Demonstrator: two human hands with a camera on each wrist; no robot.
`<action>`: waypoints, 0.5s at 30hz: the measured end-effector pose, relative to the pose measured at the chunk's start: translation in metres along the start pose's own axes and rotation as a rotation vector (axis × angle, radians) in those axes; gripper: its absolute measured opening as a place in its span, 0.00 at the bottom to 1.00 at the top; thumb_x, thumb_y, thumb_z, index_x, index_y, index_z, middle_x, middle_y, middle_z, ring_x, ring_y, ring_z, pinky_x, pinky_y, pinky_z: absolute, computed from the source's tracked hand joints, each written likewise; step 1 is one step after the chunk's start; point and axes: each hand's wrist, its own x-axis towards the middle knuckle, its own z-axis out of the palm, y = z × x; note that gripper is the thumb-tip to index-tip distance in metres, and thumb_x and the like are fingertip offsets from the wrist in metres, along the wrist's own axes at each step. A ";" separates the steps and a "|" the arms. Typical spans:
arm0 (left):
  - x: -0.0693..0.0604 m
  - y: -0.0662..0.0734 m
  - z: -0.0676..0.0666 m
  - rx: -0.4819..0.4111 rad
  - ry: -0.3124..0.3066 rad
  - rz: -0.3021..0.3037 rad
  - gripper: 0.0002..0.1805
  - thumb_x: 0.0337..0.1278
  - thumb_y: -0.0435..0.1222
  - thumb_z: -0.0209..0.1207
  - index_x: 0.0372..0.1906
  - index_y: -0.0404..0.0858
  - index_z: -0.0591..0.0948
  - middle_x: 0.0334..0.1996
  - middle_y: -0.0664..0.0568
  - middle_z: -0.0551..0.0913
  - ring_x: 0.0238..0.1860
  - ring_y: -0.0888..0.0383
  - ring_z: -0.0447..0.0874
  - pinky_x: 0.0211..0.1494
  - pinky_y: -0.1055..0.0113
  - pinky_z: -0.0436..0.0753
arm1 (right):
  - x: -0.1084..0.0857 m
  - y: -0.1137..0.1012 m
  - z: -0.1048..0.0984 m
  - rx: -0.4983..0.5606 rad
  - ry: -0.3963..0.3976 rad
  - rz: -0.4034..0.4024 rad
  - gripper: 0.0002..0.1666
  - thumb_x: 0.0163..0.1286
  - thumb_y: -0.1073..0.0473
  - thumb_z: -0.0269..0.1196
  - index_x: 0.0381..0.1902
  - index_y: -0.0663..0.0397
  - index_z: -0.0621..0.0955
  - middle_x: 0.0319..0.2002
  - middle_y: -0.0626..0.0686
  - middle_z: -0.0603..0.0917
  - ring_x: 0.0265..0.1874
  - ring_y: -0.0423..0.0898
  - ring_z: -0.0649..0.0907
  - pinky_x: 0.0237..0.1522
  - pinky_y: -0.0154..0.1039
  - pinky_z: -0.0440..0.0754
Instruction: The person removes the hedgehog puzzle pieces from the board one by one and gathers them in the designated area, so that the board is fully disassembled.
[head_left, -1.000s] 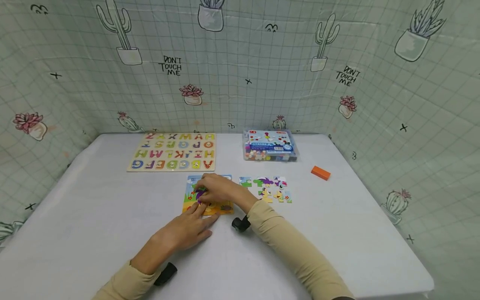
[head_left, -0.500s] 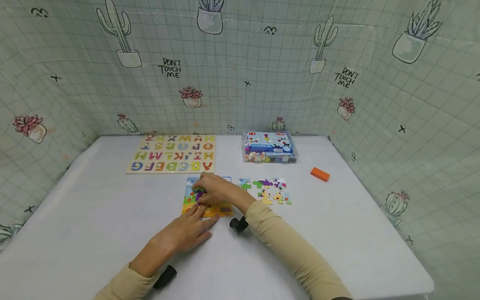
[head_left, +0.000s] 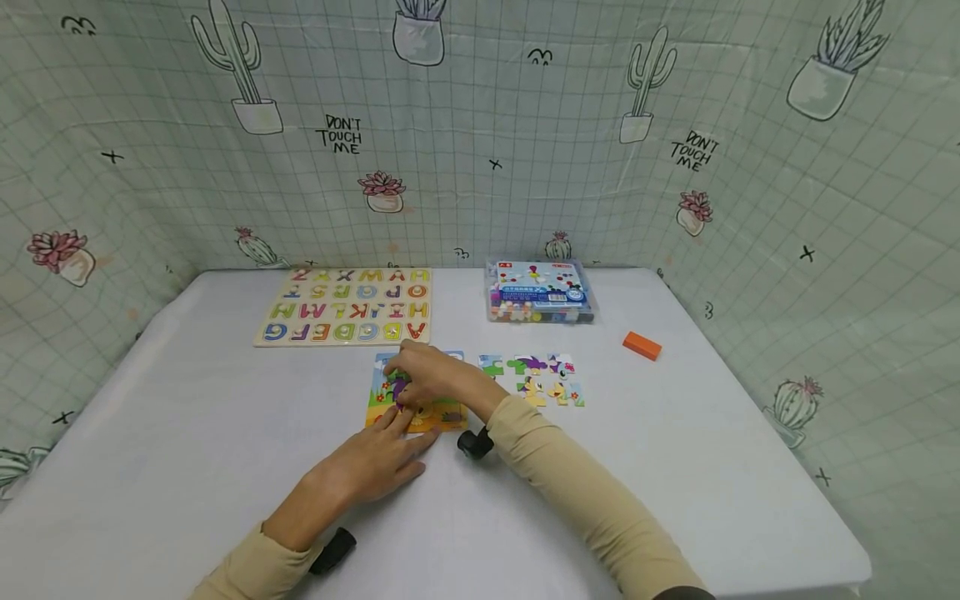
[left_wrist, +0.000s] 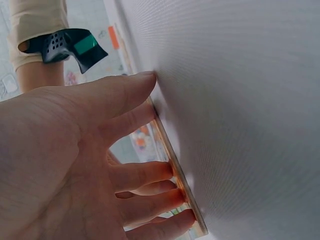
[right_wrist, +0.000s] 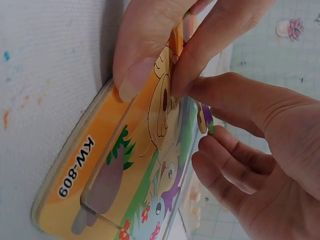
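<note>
Head: I saw almost no change over the last second. The right hand (head_left: pixel 431 373) had edged slightly far and left over the cartoon jigsaw board (head_left: pixel 453 417); the left hand (head_left: pixel 371 458) stayed put at its near edge. Loose jigsaw pieces (head_left: pixel 531 364) lay unmoved on the tabletop (head_left: pixel 465 533), just right of the board, so I logged no new pickup.

Left wrist: left fingers (left_wrist: pixel 142 173) nearly straight, tips at the board's edge, gripping nothing. Looked like bracing.

Right wrist: right fingers seemed to pinch a purple-and-green jigsaw piece (right_wrist: pixel 205 115) above the board; couldn't confirm contact. My read: fine alignment, not seated.
</note>
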 end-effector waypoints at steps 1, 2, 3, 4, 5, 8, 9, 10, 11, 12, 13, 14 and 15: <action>0.000 0.000 0.000 -0.003 -0.001 -0.001 0.26 0.70 0.45 0.55 0.69 0.44 0.72 0.75 0.36 0.58 0.75 0.35 0.56 0.72 0.43 0.67 | 0.000 0.000 0.000 0.000 0.001 0.000 0.28 0.63 0.52 0.70 0.60 0.48 0.81 0.49 0.49 0.77 0.43 0.40 0.75 0.47 0.29 0.77; 0.000 0.000 0.000 -0.007 -0.001 -0.002 0.26 0.70 0.45 0.55 0.69 0.44 0.72 0.75 0.35 0.58 0.75 0.35 0.56 0.72 0.43 0.67 | 0.000 0.000 -0.001 -0.003 0.002 -0.001 0.28 0.63 0.52 0.70 0.60 0.48 0.81 0.49 0.49 0.77 0.43 0.40 0.75 0.47 0.29 0.77; 0.000 0.000 0.000 -0.009 -0.002 -0.002 0.26 0.70 0.45 0.55 0.69 0.44 0.72 0.75 0.35 0.58 0.75 0.35 0.56 0.72 0.43 0.67 | 0.000 0.000 -0.001 -0.006 0.002 -0.003 0.28 0.63 0.52 0.70 0.60 0.48 0.81 0.50 0.49 0.77 0.43 0.40 0.75 0.47 0.29 0.77; 0.000 0.000 0.000 -0.008 -0.001 -0.001 0.26 0.70 0.45 0.55 0.69 0.44 0.72 0.75 0.35 0.58 0.75 0.35 0.56 0.73 0.43 0.67 | 0.000 -0.001 -0.001 -0.009 0.002 -0.002 0.28 0.63 0.52 0.70 0.60 0.48 0.81 0.50 0.49 0.77 0.43 0.40 0.75 0.47 0.29 0.77; 0.000 0.000 0.000 -0.007 0.000 0.000 0.26 0.70 0.45 0.55 0.69 0.44 0.72 0.75 0.35 0.58 0.75 0.35 0.56 0.73 0.43 0.67 | -0.001 -0.001 -0.001 -0.011 0.001 -0.002 0.27 0.63 0.52 0.70 0.60 0.48 0.80 0.50 0.49 0.77 0.42 0.40 0.75 0.46 0.30 0.77; 0.000 0.000 -0.001 -0.007 -0.001 0.000 0.26 0.70 0.45 0.55 0.69 0.44 0.72 0.75 0.36 0.57 0.75 0.35 0.56 0.73 0.43 0.66 | -0.001 -0.001 0.000 -0.014 0.000 0.001 0.27 0.63 0.52 0.69 0.61 0.47 0.80 0.51 0.50 0.77 0.42 0.41 0.75 0.46 0.30 0.77; 0.000 0.000 -0.001 -0.009 -0.002 -0.002 0.26 0.70 0.45 0.55 0.69 0.44 0.72 0.75 0.36 0.57 0.75 0.35 0.55 0.73 0.43 0.66 | -0.002 0.000 0.000 -0.015 -0.001 0.003 0.27 0.64 0.51 0.69 0.61 0.47 0.80 0.51 0.50 0.77 0.42 0.41 0.75 0.46 0.31 0.77; 0.000 0.000 -0.001 -0.011 -0.003 -0.003 0.26 0.70 0.45 0.55 0.69 0.44 0.72 0.75 0.36 0.57 0.75 0.35 0.55 0.73 0.43 0.66 | -0.002 0.000 0.000 -0.014 0.000 0.005 0.27 0.64 0.51 0.69 0.61 0.47 0.80 0.51 0.50 0.77 0.42 0.41 0.75 0.46 0.31 0.77; 0.000 0.000 -0.001 -0.014 -0.005 -0.006 0.26 0.70 0.45 0.55 0.69 0.44 0.72 0.75 0.36 0.57 0.75 0.35 0.55 0.73 0.43 0.66 | -0.002 0.001 0.001 -0.014 0.001 0.006 0.27 0.64 0.51 0.69 0.61 0.46 0.80 0.51 0.50 0.77 0.42 0.40 0.75 0.46 0.30 0.77; 0.000 0.000 -0.001 -0.016 -0.006 -0.007 0.26 0.70 0.45 0.55 0.69 0.45 0.72 0.76 0.36 0.57 0.75 0.35 0.55 0.73 0.43 0.66 | -0.003 0.002 0.001 -0.012 0.003 0.007 0.27 0.64 0.51 0.69 0.61 0.46 0.80 0.52 0.50 0.77 0.42 0.40 0.75 0.46 0.30 0.77; 0.000 0.000 0.000 -0.016 -0.008 -0.010 0.26 0.70 0.45 0.55 0.69 0.45 0.72 0.76 0.36 0.57 0.75 0.34 0.55 0.73 0.42 0.66 | -0.004 0.004 0.001 -0.008 0.006 0.006 0.27 0.64 0.51 0.69 0.61 0.46 0.80 0.52 0.50 0.77 0.42 0.40 0.75 0.46 0.30 0.77; 0.000 0.000 0.000 -0.017 -0.010 -0.012 0.26 0.70 0.45 0.55 0.70 0.45 0.72 0.76 0.36 0.57 0.75 0.34 0.55 0.73 0.42 0.66 | -0.005 0.006 0.002 -0.003 0.012 0.003 0.27 0.64 0.51 0.69 0.61 0.46 0.80 0.52 0.50 0.78 0.42 0.40 0.75 0.46 0.30 0.77; 0.000 0.000 0.000 -0.016 -0.010 -0.013 0.26 0.70 0.46 0.55 0.70 0.45 0.72 0.76 0.36 0.57 0.75 0.34 0.56 0.73 0.42 0.66 | -0.006 0.008 0.001 0.003 0.020 -0.001 0.27 0.63 0.51 0.69 0.61 0.46 0.80 0.52 0.50 0.78 0.42 0.40 0.75 0.46 0.31 0.78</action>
